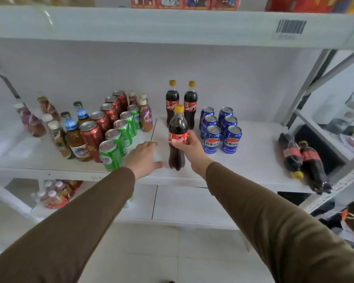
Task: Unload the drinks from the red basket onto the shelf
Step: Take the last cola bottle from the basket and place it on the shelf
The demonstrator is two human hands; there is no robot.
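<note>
Right hand grips full cola bottle at label waist; rigid, heavyish, slick plastic. Left hand spread flat on shelf

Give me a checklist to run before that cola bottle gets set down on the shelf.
1. Right hand has a firm grip on the cola bottle: ok.
2. Bottle upright: ok.
3. Bare shelf beneath it, in front of the two standing cola bottles: ok.
4. Left hand open and beside the bottle, not under it: ok.
5. Gap to the blue cans: ok.
6. Two bottles lying down at the right edge are stable: cannot tell.
</note>
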